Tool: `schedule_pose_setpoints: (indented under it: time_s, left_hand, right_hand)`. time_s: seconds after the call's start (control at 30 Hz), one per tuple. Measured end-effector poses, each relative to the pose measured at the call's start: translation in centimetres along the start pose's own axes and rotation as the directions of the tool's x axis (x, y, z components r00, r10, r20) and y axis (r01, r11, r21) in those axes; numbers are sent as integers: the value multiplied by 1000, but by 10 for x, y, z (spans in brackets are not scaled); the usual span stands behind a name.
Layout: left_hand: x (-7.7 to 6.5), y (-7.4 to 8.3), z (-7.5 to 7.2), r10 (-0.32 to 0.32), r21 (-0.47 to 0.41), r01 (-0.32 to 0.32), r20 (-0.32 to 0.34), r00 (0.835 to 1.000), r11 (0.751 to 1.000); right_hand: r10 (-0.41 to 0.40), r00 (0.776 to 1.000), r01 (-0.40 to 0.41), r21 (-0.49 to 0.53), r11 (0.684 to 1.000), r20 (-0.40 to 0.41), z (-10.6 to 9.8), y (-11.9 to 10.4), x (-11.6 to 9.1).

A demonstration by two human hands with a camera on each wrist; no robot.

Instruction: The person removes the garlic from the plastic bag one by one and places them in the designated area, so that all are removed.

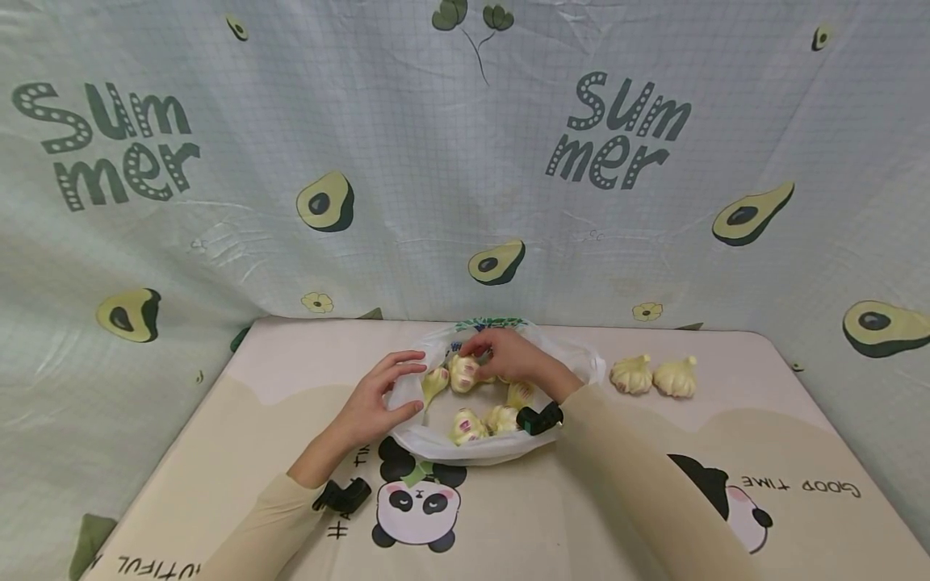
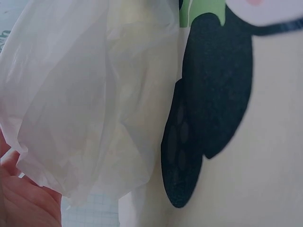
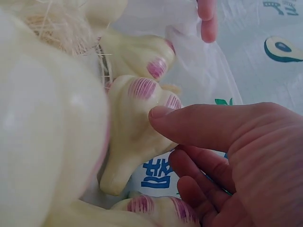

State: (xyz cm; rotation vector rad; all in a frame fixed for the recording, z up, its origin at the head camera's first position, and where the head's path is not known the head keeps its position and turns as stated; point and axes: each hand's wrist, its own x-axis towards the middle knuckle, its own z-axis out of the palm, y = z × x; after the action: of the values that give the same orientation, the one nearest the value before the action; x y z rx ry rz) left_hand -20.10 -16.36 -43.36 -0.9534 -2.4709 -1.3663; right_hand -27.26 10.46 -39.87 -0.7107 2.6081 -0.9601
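A white plastic bag (image 1: 443, 450) lies spread on the table with its mouth up and several garlic bulbs inside. My right hand (image 1: 508, 357) reaches into it from the right and pinches a garlic bulb (image 1: 462, 374) near the back left. Close up in the right wrist view, the thumb lies on this purple-streaked garlic bulb (image 3: 137, 118), with the fingers curled at its far side. My left hand (image 1: 372, 399) is at the bag's left rim, thumb and fingers spread along the plastic. In the left wrist view, the bag's wall (image 2: 85, 104) covers part of that hand.
Two more garlic bulbs (image 1: 654, 377) sit side by side on the table, right of the bag. A printed cloth (image 1: 407, 266) hangs behind the table's back edge. The pale tabletop (image 1: 508, 524) carries panda prints and lettering.
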Motion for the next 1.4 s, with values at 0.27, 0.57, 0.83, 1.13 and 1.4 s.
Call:
schedule_pose_setpoints:
  time_s: [0.27,0.57,0.83,1.13,1.4]
  left_hand:
    - [-1,-1,0,-7,4,7,2,1000,1000]
    - [-1,-3,0,9,2,-9,2,1000,1000]
    - [-1,-1,-1,-7,14,7,4,1000,1000]
    - [-2,-2,-1,-18,20,18,10,1000,1000]
    - [-4,-2,-1,-18,16,18,13,1000,1000]
  right_hand:
    - [-40,999,40,-27,999,27,3,0,-2]
    - [-32,997,45,-178,983,77,7,1,-2]
    - [-18,993,43,-215,976,116,9,-3,-4]
    - [-51,985,104,-329,939,167,12,-8,-6]
    - [-33,989,64,-211,976,144,11,-5,-8]
